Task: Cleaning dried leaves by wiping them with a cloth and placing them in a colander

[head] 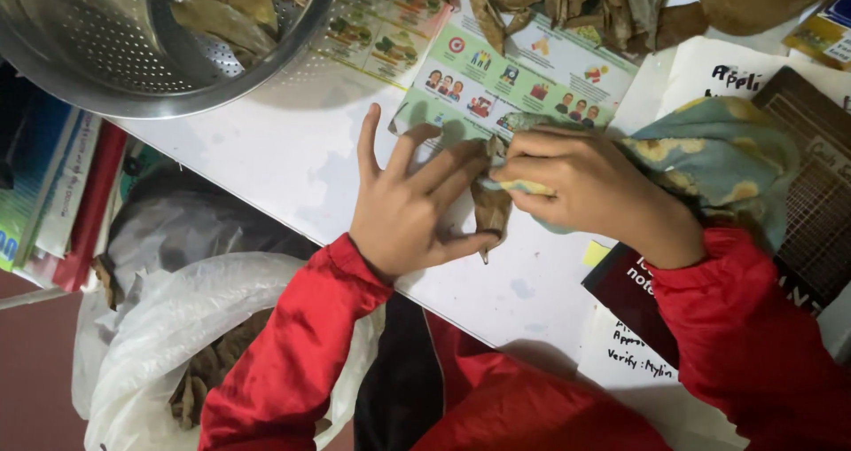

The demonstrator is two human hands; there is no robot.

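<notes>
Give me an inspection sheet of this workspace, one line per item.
Surface: white table, faintly stained.
Job's things: dry brown leaf lying flat on the table; blue-and-yellow patterned cloth.
Clutter: perforated steel colander with leaves; loose leaf pile; illustrated leaflet; dark notebook.
Grippers: left hand pressing the leaf; right hand gripping the cloth against it.
Cables: nothing seen.
Surroundings: white plastic bag of leaves; stacked books.
</notes>
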